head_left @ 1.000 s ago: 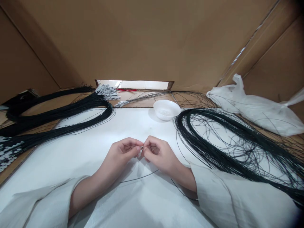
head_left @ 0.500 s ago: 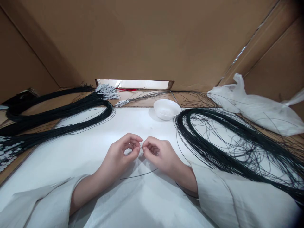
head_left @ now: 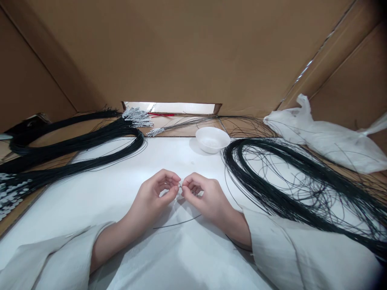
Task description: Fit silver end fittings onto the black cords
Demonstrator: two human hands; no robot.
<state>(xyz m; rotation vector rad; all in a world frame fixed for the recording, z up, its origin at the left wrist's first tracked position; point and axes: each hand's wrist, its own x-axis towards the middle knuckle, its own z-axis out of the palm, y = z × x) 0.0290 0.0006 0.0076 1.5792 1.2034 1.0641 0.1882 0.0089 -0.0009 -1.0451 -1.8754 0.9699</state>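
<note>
Just above the white work surface (head_left: 99,193), my two hands meet fingertip to fingertip. My left hand (head_left: 157,191) pinches a tiny whitish piece (head_left: 180,185), too small to make out fully. Opposite it, my right hand (head_left: 205,195) is pinched at the same spot on what looks like the end of a black cord. A length of black cord (head_left: 178,222) curves out below my right hand, and another stretch shows under that wrist. The fingertips hide how the piece and the cord meet.
A white bowl (head_left: 212,140) stands behind my hands. Loose black cords (head_left: 260,185) lie looped at right, near a white plastic bag (head_left: 335,137). Bundled black cords (head_left: 69,149) with white-patterned ends (head_left: 137,117) lie at left. A cardboard wall (head_left: 181,52) rises behind.
The fingertips of both hands have drawn very slightly closer around the tiny piece, and less of the dark cord end shows between them. Everything else looks the same.
</note>
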